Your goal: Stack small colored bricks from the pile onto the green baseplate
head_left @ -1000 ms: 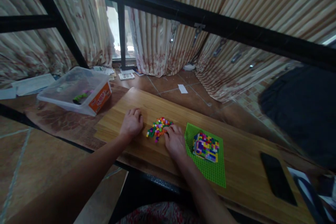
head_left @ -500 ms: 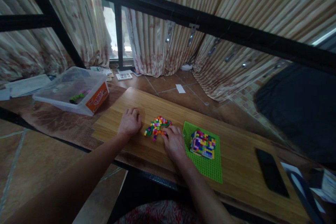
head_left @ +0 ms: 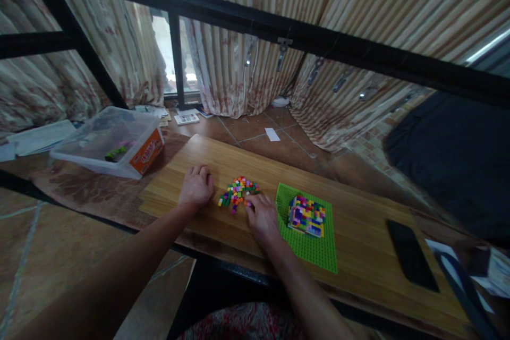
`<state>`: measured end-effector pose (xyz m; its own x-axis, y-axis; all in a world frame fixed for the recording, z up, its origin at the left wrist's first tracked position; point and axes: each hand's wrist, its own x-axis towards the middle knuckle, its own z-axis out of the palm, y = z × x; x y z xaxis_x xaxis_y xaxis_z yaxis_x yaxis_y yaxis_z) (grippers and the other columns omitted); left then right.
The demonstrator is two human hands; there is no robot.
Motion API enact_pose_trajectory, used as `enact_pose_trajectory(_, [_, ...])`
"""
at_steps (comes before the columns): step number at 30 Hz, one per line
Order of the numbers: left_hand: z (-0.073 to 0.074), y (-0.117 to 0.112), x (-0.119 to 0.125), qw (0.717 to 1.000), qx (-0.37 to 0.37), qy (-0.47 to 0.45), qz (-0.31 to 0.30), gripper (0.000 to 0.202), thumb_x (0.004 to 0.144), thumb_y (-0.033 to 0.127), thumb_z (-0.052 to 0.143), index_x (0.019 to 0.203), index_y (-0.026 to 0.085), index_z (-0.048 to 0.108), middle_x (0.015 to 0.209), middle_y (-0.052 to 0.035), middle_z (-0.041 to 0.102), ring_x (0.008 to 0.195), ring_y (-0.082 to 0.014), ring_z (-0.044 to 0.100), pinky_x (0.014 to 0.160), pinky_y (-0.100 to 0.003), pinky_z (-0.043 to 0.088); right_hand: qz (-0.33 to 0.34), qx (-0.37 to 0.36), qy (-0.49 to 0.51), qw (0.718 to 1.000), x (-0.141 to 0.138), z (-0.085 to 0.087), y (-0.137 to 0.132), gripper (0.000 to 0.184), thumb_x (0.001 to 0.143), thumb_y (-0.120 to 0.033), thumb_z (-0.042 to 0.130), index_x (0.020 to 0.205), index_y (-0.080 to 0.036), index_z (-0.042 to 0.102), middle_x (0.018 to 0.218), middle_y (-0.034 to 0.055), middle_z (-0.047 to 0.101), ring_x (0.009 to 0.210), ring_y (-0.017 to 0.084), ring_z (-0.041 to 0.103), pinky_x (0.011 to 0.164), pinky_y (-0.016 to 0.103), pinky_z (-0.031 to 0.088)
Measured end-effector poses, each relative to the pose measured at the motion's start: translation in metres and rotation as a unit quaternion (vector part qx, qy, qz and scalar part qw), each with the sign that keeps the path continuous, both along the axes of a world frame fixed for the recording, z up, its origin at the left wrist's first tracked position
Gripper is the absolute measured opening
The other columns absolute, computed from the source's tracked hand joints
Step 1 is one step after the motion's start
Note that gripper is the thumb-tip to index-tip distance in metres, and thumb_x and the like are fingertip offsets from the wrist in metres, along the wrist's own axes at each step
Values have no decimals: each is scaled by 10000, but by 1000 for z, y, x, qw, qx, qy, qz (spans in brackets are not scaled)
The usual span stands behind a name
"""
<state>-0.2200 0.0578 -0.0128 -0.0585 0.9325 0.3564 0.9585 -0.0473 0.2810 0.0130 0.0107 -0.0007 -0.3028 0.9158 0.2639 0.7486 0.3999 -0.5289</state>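
Observation:
A pile of small coloured bricks [head_left: 237, 191] lies on a wooden board [head_left: 358, 223]. My right hand [head_left: 261, 218] rests at the pile's right edge, fingertips pinched at a brick. My left hand [head_left: 196, 189] sits on the board left of the pile, fingers curled under, nothing visible in it. A green baseplate [head_left: 314, 247] lies right of my right hand and carries a multicoloured brick block [head_left: 306, 215].
A clear plastic box [head_left: 111, 141] with an orange label stands at the left, a few bricks inside. A black phone [head_left: 410, 255] lies on the board's right end. Curtains and a black metal frame stand behind. Papers lie on the tiled floor.
My hands stay at the pile; the right hand's fingers have shifted slightly along its edge. The view has tilted a little.

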Motion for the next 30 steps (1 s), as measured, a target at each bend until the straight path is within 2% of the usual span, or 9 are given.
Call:
enact_pose_trajectory(3, [-1,0,-1,1000,0,-3,-1,236,878,229,428,987,165,627,1068,-155,653,1047,-311,566,971,-472,446,-21,-19,88,996,0,5,-4,248,925,-214,491,1063,-223,697,1025,69,693,978,206,618,892,331,456])
enact_pose_trajectory(8, [-3,1,-3,1000,6,8,-4,222,881,246,431,974,170,618,1092,-150,651,1057,-306,567,984,-460,441,-76,-80,231,967,-1,11,-15,165,911,-311,518,958,-229,654,926,43,698,875,191,660,816,318,508])
enact_pose_trajectory(12, [-4,2,-4,1000,6,5,-4,227,886,257,423,976,175,615,1069,-152,653,1044,-314,568,974,-476,444,-67,-169,341,922,-7,9,-25,161,930,-362,494,995,-243,581,841,9,699,746,174,694,724,309,554])
enact_pose_trajectory(15, [-3,3,-5,1000,10,8,-9,218,883,258,423,959,185,614,1057,-148,657,1047,-315,566,976,-486,442,-69,-200,409,888,-9,8,-30,232,916,-390,522,1086,-242,577,854,12,717,747,176,717,714,314,583])
enact_pose_trajectory(17, [-3,3,-5,1000,11,9,-12,210,879,256,427,949,192,614,1046,-140,660,1048,-310,569,978,-483,441,-69,-210,430,875,-9,8,-31,266,907,-415,538,1092,-234,601,855,22,726,755,180,726,715,321,594])
enact_pose_trajectory(21, [-1,3,-5,1000,11,9,-13,227,885,263,408,944,191,615,1040,-144,661,1041,-315,572,967,-486,444,-87,-226,441,864,-7,7,-33,248,900,-453,545,961,-227,629,827,21,719,722,166,725,655,287,587])
enact_pose_trajectory(26, [2,4,-4,1000,4,19,-13,237,884,259,392,928,182,611,1053,-159,659,1044,-325,572,975,-489,440,-100,-233,468,847,-8,11,-35,250,870,-463,564,896,-221,623,707,-31,650,535,107,649,500,204,502])
enact_pose_trajectory(30, [2,4,-4,1000,-5,17,-11,235,880,251,394,934,183,612,1052,-160,658,1035,-326,575,970,-497,440,-114,-232,499,827,-9,12,-34,259,829,-466,590,879,-214,627,659,-55,600,463,90,596,451,194,462])
